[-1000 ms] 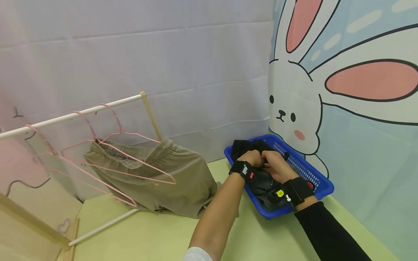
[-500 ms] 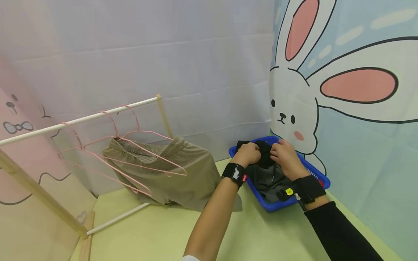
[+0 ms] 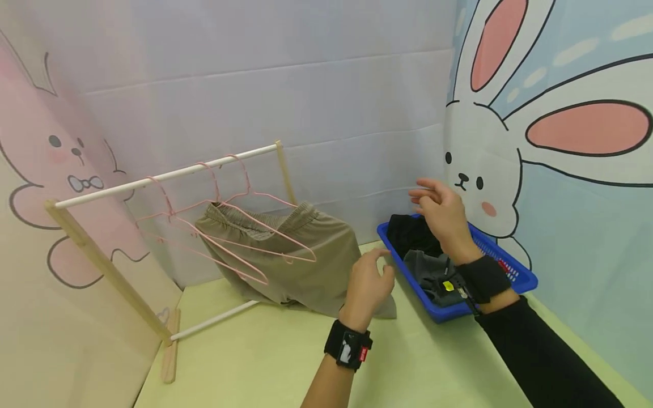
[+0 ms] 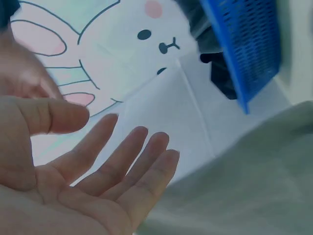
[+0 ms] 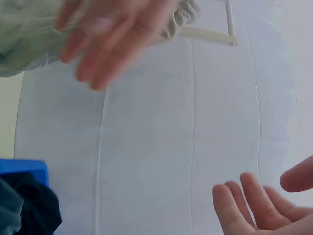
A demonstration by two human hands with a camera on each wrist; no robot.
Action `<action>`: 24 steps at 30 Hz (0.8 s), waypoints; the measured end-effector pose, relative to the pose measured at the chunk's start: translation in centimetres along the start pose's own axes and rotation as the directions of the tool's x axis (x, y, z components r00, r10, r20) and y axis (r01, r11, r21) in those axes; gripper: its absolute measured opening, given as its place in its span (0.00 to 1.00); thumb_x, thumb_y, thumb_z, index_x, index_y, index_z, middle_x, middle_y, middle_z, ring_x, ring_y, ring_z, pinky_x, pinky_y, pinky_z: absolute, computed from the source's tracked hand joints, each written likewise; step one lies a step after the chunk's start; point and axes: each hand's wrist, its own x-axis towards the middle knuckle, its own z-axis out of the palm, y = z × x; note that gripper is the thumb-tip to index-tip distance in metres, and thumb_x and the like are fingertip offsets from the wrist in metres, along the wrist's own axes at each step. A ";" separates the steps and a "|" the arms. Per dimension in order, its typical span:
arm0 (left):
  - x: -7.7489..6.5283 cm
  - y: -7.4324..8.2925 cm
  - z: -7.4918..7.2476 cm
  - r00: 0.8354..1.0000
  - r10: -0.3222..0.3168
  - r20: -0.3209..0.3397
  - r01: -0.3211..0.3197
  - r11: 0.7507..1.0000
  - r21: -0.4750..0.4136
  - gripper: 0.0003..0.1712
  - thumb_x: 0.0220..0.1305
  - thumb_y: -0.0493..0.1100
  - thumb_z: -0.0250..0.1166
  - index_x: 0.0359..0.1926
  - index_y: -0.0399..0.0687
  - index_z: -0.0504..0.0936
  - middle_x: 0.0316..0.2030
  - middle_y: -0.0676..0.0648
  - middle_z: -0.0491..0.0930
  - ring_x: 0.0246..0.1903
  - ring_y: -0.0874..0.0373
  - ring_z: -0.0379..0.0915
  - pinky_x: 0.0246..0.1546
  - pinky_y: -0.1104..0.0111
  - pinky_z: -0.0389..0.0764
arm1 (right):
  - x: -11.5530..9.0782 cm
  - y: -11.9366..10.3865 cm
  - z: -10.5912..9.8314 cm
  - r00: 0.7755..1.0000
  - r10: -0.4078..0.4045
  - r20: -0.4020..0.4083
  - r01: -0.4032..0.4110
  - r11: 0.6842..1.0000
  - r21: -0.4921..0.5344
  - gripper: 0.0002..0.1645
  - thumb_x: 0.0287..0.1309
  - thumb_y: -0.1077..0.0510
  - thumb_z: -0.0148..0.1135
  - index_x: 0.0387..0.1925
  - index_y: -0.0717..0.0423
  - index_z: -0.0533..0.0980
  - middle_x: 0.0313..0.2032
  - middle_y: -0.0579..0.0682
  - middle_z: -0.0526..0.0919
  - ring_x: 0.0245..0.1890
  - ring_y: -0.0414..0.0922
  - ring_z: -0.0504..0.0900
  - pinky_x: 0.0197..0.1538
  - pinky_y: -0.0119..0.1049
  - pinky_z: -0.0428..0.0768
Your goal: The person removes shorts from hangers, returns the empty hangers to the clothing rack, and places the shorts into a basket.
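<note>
In the head view my left hand (image 3: pixel 367 290) is off the left side of the blue basket (image 3: pixel 435 313), in front of the khaki shorts (image 3: pixel 331 258). Its fingers are spread loosely with nothing in them, as the left wrist view shows of the same hand (image 4: pixel 98 181). My right hand (image 3: pixel 444 218) is raised over the basket, empty, fingers relaxed; the right wrist view catches its fingertips (image 5: pixel 254 205). Below it lie a black garment (image 3: pixel 410 233) and a dark grey garment (image 3: pixel 428 272), bunched in the basket and partly hidden by the right wrist.
A rack with a white rail (image 3: pixel 183 171) stands to the left, on wooden posts (image 3: pixel 109 272). Pink hangers (image 3: pixel 245 212) hang from it, with the shorts among them, their lower part reaching the pale green table (image 3: pixel 245 368). A white curtain (image 3: pixel 331 102) closes off the back.
Both hands have left the clothes in the basket. The left has come back toward me and leftward; the right has risen. The head view has turned left, showing more of the rack.
</note>
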 end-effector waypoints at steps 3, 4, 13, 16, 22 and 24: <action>-1.8 -1.6 -0.4 0.999 -0.030 -0.030 0.030 1.000 -0.010 0.22 0.66 0.36 0.57 0.58 0.44 0.84 0.51 0.43 0.85 0.19 0.62 0.61 0.24 0.68 0.69 | 0.9 -0.6 2.2 0.995 -0.069 0.066 0.071 0.997 -0.037 0.27 0.72 0.64 0.45 0.69 0.56 0.73 0.58 0.61 0.84 0.56 0.50 0.82 0.54 0.31 0.81; -2.3 -2.1 -0.5 0.998 -0.048 -0.052 0.047 0.999 -0.017 0.21 0.66 0.36 0.57 0.58 0.43 0.84 0.51 0.42 0.84 0.22 0.62 0.67 0.27 0.67 0.73 | 1.1 -0.7 2.9 0.991 -0.091 0.094 0.096 0.994 -0.051 0.27 0.71 0.64 0.46 0.68 0.56 0.75 0.56 0.60 0.85 0.56 0.51 0.82 0.54 0.32 0.81; -4.8 -7.3 0.2 0.973 -0.106 -0.203 0.138 0.979 0.149 0.29 0.62 0.37 0.63 0.64 0.29 0.75 0.55 0.31 0.80 0.55 0.35 0.78 0.53 0.46 0.80 | 3.5 0.2 9.1 0.909 -0.046 0.413 0.142 0.969 -0.205 0.27 0.74 0.58 0.49 0.71 0.50 0.70 0.62 0.56 0.81 0.63 0.56 0.77 0.55 0.51 0.74; -4.6 -8.2 0.8 0.951 -0.165 -0.260 0.214 0.961 0.175 0.39 0.61 0.40 0.67 0.69 0.23 0.67 0.61 0.26 0.74 0.59 0.31 0.73 0.57 0.44 0.77 | 3.9 0.6 10.7 0.875 -0.055 0.481 0.187 0.954 -0.233 0.30 0.74 0.55 0.51 0.74 0.52 0.66 0.66 0.58 0.78 0.66 0.58 0.76 0.65 0.55 0.73; -3.9 -10.4 1.3 0.915 -0.289 -0.283 0.340 0.928 0.153 0.60 0.60 0.47 0.74 0.76 0.20 0.47 0.73 0.18 0.52 0.71 0.22 0.53 0.68 0.39 0.65 | 4.4 0.7 13.1 0.821 -0.117 0.558 0.304 0.918 -0.256 0.33 0.75 0.51 0.56 0.75 0.57 0.64 0.67 0.61 0.76 0.66 0.59 0.76 0.65 0.56 0.75; -3.4 -11.1 1.4 0.902 -0.308 -0.302 0.358 0.926 0.124 0.65 0.58 0.48 0.76 0.77 0.20 0.43 0.74 0.17 0.48 0.72 0.21 0.49 0.69 0.38 0.62 | 4.6 0.9 13.7 0.804 -0.126 0.581 0.332 0.906 -0.264 0.34 0.75 0.51 0.57 0.75 0.58 0.64 0.68 0.61 0.75 0.67 0.60 0.76 0.65 0.55 0.76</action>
